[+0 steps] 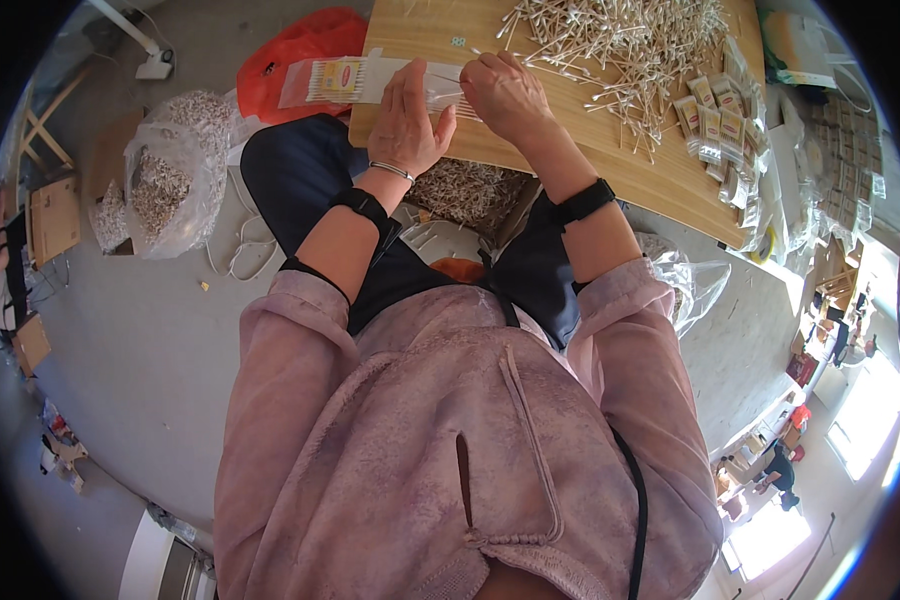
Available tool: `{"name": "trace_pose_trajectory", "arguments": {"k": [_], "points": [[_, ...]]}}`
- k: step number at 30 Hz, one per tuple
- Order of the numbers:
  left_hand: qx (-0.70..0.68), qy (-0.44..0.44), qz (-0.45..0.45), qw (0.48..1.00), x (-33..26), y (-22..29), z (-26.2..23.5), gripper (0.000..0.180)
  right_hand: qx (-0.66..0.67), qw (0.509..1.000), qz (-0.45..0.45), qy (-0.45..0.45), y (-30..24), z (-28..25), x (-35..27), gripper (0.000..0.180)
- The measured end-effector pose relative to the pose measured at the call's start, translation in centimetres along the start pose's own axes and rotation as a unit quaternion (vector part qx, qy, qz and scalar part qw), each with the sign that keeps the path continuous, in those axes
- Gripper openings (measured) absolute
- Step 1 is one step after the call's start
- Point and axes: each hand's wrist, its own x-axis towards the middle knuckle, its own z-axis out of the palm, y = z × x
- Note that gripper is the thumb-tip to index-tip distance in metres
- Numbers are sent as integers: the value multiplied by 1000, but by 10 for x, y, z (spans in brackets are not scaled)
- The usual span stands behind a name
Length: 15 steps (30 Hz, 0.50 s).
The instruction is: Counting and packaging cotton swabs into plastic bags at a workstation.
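Note:
My left hand (407, 125) lies with its fingers stretched out on a clear plastic bag (377, 78) near the table's front edge. My right hand (508, 97) is closed, fingertips bent together over a row of cotton swabs (467, 112) beside the left hand. How many swabs the right fingers grip is hidden by the hand. Left of my left hand, a flat pack of cotton swabs (336, 80) with a yellow label sits in clear film. A big loose heap of cotton swabs (620, 35) spreads over the wooden table (570, 165) beyond my right hand.
Several labelled swab packs (715, 120) pile up at the table's right. A red plastic bag (300, 45) hangs by the left corner. Below the table edge is an open box of swabs (465, 190). Filled clear bags (175, 170) stand on the floor at left.

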Motion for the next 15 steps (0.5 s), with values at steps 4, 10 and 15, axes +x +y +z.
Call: {"name": "trace_pose_trajectory", "arguments": {"k": [4, 10, 15], "points": [[2, 5, 3, 1000, 0, 0, -1, 70, -2, 1000, -21, -17, 1, -3, -2, 9], [5, -5, -6, 1000, -3, -1, 2, 67, -68, 996, -47, -15, 3, 4, 2, 10], [15, 9, 11, 1000, 2, -3, 1, 64, -26, 996, -85, 32, 13, 6, 5, 7]]}}
